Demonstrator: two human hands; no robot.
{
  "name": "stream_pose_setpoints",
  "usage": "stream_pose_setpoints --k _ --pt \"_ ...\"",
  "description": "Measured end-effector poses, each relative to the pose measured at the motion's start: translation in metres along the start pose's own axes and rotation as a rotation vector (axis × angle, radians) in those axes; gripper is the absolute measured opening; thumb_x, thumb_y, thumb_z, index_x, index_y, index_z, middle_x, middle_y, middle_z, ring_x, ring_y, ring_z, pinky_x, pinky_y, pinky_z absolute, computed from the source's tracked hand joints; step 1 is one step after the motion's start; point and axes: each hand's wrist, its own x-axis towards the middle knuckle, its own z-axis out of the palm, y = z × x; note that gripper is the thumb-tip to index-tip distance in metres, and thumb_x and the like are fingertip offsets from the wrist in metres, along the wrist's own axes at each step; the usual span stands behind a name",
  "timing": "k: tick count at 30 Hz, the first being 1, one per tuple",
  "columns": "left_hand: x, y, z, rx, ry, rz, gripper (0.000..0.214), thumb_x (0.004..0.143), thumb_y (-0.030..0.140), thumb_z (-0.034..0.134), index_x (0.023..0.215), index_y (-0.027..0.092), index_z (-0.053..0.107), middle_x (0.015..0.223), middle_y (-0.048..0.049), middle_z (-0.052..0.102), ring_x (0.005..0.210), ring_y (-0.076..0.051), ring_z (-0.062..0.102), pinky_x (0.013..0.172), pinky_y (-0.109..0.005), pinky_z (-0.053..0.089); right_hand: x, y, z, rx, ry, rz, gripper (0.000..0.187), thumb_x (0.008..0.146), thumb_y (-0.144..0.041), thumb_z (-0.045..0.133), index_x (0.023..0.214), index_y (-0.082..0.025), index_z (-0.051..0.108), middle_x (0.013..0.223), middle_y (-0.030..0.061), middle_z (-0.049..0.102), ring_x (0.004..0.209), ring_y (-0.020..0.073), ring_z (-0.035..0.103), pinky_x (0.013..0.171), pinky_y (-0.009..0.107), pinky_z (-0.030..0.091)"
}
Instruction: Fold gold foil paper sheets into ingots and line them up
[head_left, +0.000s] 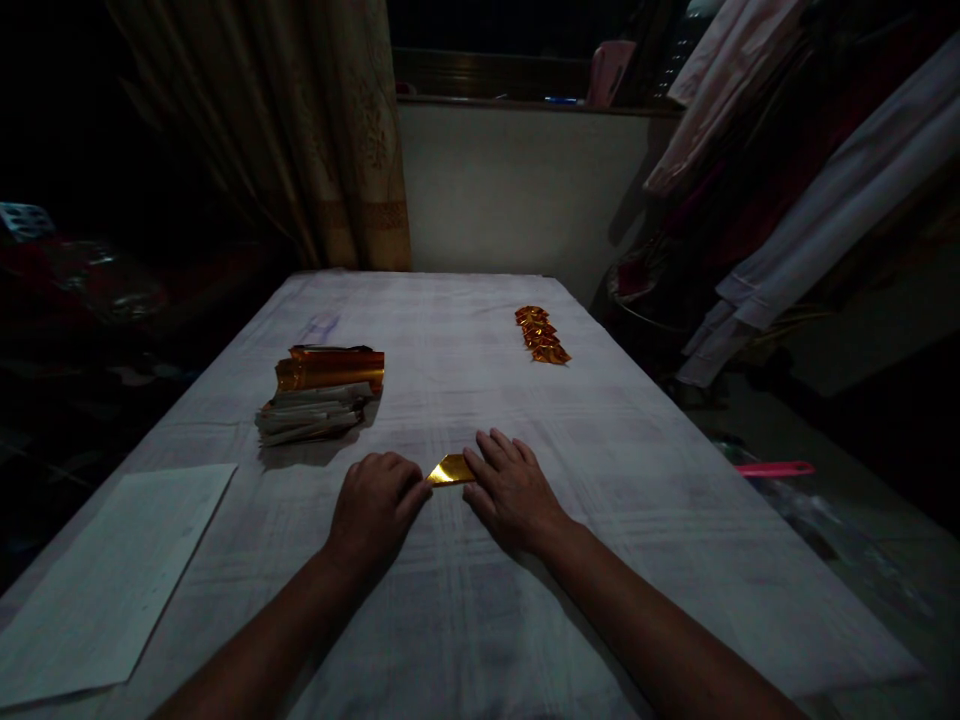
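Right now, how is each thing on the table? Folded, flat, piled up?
left hand, fingers curled, touching the gold paper's left tip.
right hand, spread flat, on the gold paper's right end.
gold paper, folded, lying on the table between the hands.
paper stack, piled up, top gold sheet curling.
folded gold pieces, in an overlapping row, far from hands.
white sheet, lying flat at the table's left edge.
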Motion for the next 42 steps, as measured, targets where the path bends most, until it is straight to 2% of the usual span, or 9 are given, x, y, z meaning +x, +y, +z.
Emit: stream_pose_setpoints --k 5,9,12,15,20,28,33,37,42 --pt "0.007 0.003 0.005 0.010 -0.002 -0.066 0.017 0.092 0.032 0.062 0.079 0.021 0.065 0.082 -0.0032 0.067 0.086 -0.025 0.059 0.080 -0.039 0.039 0.018 -0.006 -0.010 -0.008 0.051 0.016 0.020 0.098 -0.031 0.059 0.111 -0.024 0.073 0.126 0.0113 0.066 0.113 0.0276 0.059 0.090 0.039 0.046" --pt "0.007 0.004 0.004 0.013 -0.015 -0.075 0.017 0.092 0.030 0.061 0.078 0.021 0.063 0.082 -0.0031 0.066 0.085 -0.025 0.059 0.079 -0.038 0.038 0.036 -0.014 -0.015 0.040 -0.040 0.087 0.022 0.097 -0.023 0.058 0.117 -0.022 0.067 0.111 0.0100 0.067 0.089 0.0211 0.063 0.071 0.030 0.046" --pt "0.005 0.004 0.004 0.008 -0.013 -0.075 0.017 0.093 0.030 0.060 0.078 0.021 0.061 0.082 -0.0030 0.065 0.085 -0.025 0.057 0.080 -0.039 0.038 0.045 -0.017 -0.011 0.137 -0.109 0.043 0.013 0.094 -0.018 0.060 0.104 -0.020 0.068 0.102 0.0066 0.067 0.078 0.0170 0.062 0.066 0.027 0.042" --pt "0.003 0.004 0.005 -0.023 0.010 -0.080 0.015 0.094 0.028 0.058 0.080 0.021 0.059 0.084 -0.0030 0.064 0.087 -0.025 0.056 0.082 -0.039 0.038 0.049 -0.019 -0.001 0.269 -0.042 0.050 0.003 0.090 -0.017 0.065 0.089 -0.020 0.066 0.090 0.0023 0.065 0.079 0.0154 0.060 0.069 0.026 0.041" --pt "0.001 0.002 0.006 -0.070 0.011 -0.097 0.014 0.093 0.027 0.057 0.080 0.022 0.057 0.089 -0.0037 0.063 0.092 -0.025 0.055 0.085 -0.040 0.039 0.048 -0.025 0.009 0.349 0.062 0.118 0.018 0.079 -0.025 0.078 0.079 -0.020 0.061 0.081 -0.0007 0.060 0.073 0.0146 0.053 0.066 0.026 0.037" --pt "0.003 0.003 0.009 -0.079 0.032 -0.101 0.005 0.091 0.021 0.059 0.090 0.023 0.064 0.094 -0.0037 0.066 0.094 -0.025 0.058 0.085 -0.041 0.041 0.052 -0.022 0.014 0.417 0.088 0.198 0.010 0.083 -0.016 0.070 0.080 -0.021 0.062 0.081 -0.0015 0.061 0.074 0.0141 0.055 0.068 0.026 0.037" --pt "0.001 0.000 0.014 -0.051 0.055 0.026 0.023 0.094 0.019 0.060 0.109 0.031 0.072 0.105 -0.0037 0.069 0.099 -0.025 0.060 0.087 -0.043 0.043 0.052 -0.022 0.017 0.399 0.103 0.207 0.010 0.084 -0.014 0.069 0.081 -0.021 0.062 0.081 -0.0013 0.063 0.075 0.0146 0.057 0.068 0.025 0.038" --pt "0.000 0.000 0.013 -0.009 0.046 0.155 0.030 0.093 0.013 0.057 0.117 0.026 0.070 0.113 -0.0056 0.072 0.102 -0.026 0.060 0.089 -0.043 0.045 0.049 -0.024 0.015 0.321 0.119 0.179 0.007 0.088 -0.018 0.067 0.083 -0.021 0.062 0.084 0.0005 0.064 0.075 0.0153 0.058 0.068 0.026 0.037" --pt "0.000 0.003 0.010 0.062 0.071 0.238 0.027 0.093 0.011 0.054 0.114 0.021 0.068 0.108 -0.0069 0.073 0.096 -0.025 0.061 0.086 -0.042 0.048 0.049 -0.023 0.014 0.212 0.122 0.259 0.006 0.095 -0.021 0.060 0.089 -0.021 0.063 0.091 0.0026 0.066 0.079 0.0167 0.059 0.067 0.026 0.036"
